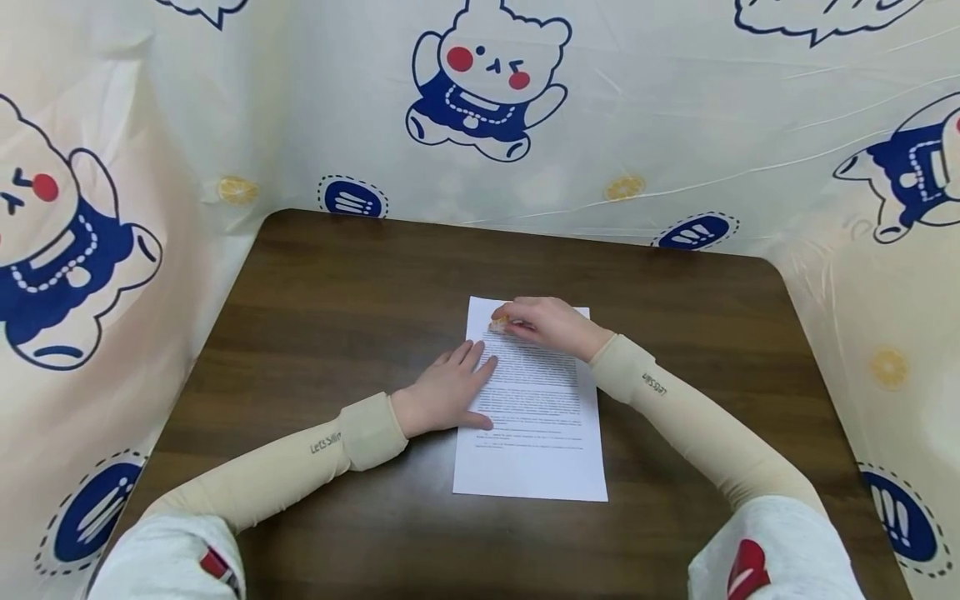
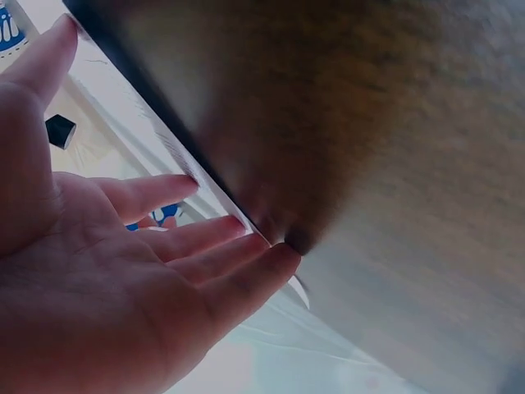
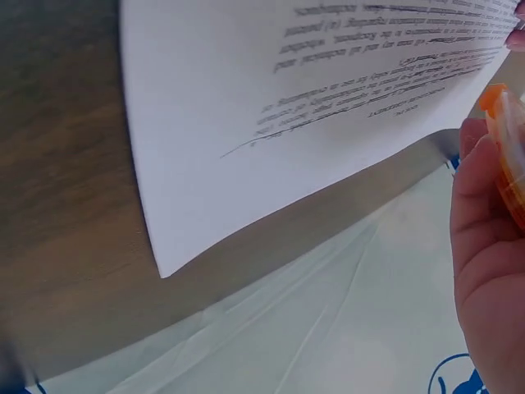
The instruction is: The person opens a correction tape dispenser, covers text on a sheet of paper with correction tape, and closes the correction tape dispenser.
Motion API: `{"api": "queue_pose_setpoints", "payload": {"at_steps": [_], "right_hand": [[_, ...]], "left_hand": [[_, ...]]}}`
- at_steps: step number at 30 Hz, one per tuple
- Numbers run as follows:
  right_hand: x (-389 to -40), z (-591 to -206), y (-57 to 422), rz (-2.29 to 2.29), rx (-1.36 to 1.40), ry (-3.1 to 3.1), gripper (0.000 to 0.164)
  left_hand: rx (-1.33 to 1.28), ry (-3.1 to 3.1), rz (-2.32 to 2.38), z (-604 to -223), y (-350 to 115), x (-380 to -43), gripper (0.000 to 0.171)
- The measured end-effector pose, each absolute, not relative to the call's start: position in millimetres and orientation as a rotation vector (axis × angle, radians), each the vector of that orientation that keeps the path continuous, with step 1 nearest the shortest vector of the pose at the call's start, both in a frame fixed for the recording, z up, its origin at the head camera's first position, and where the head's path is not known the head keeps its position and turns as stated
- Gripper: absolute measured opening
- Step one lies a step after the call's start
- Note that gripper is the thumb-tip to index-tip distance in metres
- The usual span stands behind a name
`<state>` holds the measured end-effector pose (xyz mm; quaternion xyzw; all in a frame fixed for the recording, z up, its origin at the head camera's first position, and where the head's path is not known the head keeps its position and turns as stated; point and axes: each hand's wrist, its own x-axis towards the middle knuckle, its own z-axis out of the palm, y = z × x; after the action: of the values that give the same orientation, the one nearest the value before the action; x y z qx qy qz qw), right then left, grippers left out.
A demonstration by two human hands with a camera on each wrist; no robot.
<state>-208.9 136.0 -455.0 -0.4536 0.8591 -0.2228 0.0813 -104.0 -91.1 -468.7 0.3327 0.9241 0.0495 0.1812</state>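
Observation:
A white sheet of printed paper [image 1: 528,475] lies upright on the brown table. My left hand [image 1: 444,395] rests at its left edge, with fingers spread and the fingertips on the page. Near the top of the page, my right hand [image 1: 553,325] pinches a small clear-and-orange correction tape [image 3: 510,160]. Its orange tip is at the upper end in the right wrist view; the fingers cover part of its body. Below the title in that view, a dark line runs along a row of text on the paper [image 3: 197,205]. The left wrist view shows the open palm [image 2: 107,287] from beneath.
The dark wooden table [image 1: 337,292] extends around the sheet on all sides. A pale curtain [image 1: 300,100] printed with cartoon bears hangs behind the table and along both sides.

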Motion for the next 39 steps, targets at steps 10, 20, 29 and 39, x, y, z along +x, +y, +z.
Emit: {"api": "queue_pose_setpoints", "payload": {"at_steps": [10, 20, 29, 39], "right_hand": [[-209.5, -454.1, 131.2, -0.634, -1.344, 2.540, 0.024], [-212.1, -459.0, 131.1, -0.647, -1.325, 2.525, 0.021], [-210.9, -454.4, 123.9, -0.585, -1.249, 2.526, 0.022], [-205.8, -445.8, 114.4, -0.415, -1.191, 2.573, 0.026]], "left_hand": [[0.940, 2.621, 0.081, -471.0, -89.5, -104.6, 0.103], [0.975, 2.623, 0.086, -467.6, -89.2, -105.1, 0.102], [0.922, 2.599, 0.081, -467.5, -89.8, -107.0, 0.104], [0.937, 2.608, 0.056, -469.4, -88.8, -108.1, 0.103]]}}
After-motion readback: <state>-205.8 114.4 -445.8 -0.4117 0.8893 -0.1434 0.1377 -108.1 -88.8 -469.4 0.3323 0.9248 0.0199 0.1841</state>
